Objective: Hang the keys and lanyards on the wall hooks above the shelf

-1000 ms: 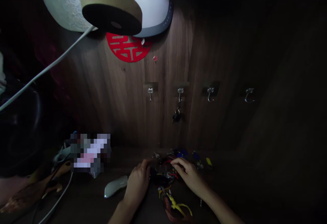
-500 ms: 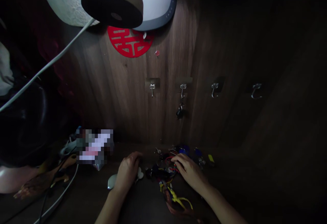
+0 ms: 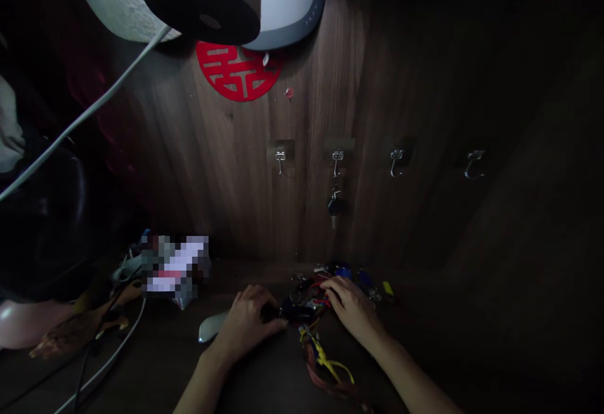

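A tangled pile of keys and cords (image 3: 299, 313) lies on the dark shelf against the wooden panel. At its left edge is my left hand (image 3: 248, 319), thumb and fingers apart around a dark gap beside a black piece of the pile. My right hand (image 3: 352, 307) is over the pile's right part, its curled fingertips by a red cord (image 3: 317, 284); what they pinch is too dark to make out. Toward me trails a yellow cord (image 3: 325, 359) with a brown strap (image 3: 317, 377). A blue tag (image 3: 363, 277) and a yellow tag (image 3: 387, 288) lie to the right.
Several metal hooks line the panel, and a black-headed key (image 3: 334, 206) hangs from the second hook (image 3: 336, 161). A pale rounded object (image 3: 211, 326) sits left of my left hand. Cables, a brown wooden piece (image 3: 78, 326) and a blurred box lie farther left; caps hang above.
My left hand has shifted right toward the black piece, spreading its thumb and covering the pale keys. My right hand has moved slightly. The hanging key has turned and now points down.
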`<state>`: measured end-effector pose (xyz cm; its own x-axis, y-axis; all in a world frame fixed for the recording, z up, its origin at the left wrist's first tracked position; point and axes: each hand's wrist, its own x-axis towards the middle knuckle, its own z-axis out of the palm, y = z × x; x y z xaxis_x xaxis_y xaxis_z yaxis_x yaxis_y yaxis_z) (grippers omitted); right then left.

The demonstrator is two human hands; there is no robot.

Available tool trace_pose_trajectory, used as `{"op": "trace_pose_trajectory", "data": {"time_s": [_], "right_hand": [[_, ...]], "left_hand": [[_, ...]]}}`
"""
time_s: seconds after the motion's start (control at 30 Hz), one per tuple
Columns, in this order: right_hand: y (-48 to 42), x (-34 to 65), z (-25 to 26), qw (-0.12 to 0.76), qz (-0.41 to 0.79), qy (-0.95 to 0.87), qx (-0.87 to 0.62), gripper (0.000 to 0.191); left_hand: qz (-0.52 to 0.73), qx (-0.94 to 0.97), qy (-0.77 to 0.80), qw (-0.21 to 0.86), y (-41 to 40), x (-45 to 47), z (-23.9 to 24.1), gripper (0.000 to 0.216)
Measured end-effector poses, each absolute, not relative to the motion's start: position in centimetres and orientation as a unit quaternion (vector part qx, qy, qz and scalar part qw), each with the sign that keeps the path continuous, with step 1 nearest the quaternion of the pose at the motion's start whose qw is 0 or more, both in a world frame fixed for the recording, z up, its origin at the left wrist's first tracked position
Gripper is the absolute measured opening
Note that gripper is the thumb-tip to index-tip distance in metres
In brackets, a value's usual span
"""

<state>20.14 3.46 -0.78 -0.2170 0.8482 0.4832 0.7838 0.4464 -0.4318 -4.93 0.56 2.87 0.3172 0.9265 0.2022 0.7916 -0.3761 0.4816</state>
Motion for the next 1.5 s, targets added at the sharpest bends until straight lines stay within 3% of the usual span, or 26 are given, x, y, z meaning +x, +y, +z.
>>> {"op": "trace_pose_trajectory", "data": {"time_s": [0.13,0.37,0.67,0.83,0.97,1.23,1.5], "right_hand": [[3.5,20.2,-0.8,0.337,0.039,-0.778,-0.529,0.022],[3.5,20.2,-0.8,0.343,0.032,-0.782,-0.520,0.022],[3.5,20.2,-0.8,0.339,0.047,-0.787,-0.513,0.022],[3.3,20.1,-0.4,0.381,0.046,-0.780,-0.494,0.023],[2.6,19.5,0.5,0.428,0.044,-0.768,-0.475,0.023],[1.3,17.4,1.6,0.469,0.038,-0.794,-0.385,0.024],[-0.3,15.6,2.6,0.432,0.064,-0.818,-0.373,0.021]], "left_hand": [[0.233,0.810,0.517,0.149,0.5,-4.6,2.6,0.009],[0.351,0.776,0.487,0.192,1.2,-4.5,2.4,0.012],[0.542,0.478,0.427,0.543,1.7,-4.6,2.6,0.031],[0.547,0.402,0.337,0.653,1.6,-4.6,2.7,0.039],[0.534,0.410,0.319,0.668,1.2,-4.3,2.7,0.051],[0.526,0.418,0.325,0.666,0.8,-3.2,2.0,0.050],[0.527,0.463,0.345,0.624,0.7,-2.2,1.3,0.053]]}}
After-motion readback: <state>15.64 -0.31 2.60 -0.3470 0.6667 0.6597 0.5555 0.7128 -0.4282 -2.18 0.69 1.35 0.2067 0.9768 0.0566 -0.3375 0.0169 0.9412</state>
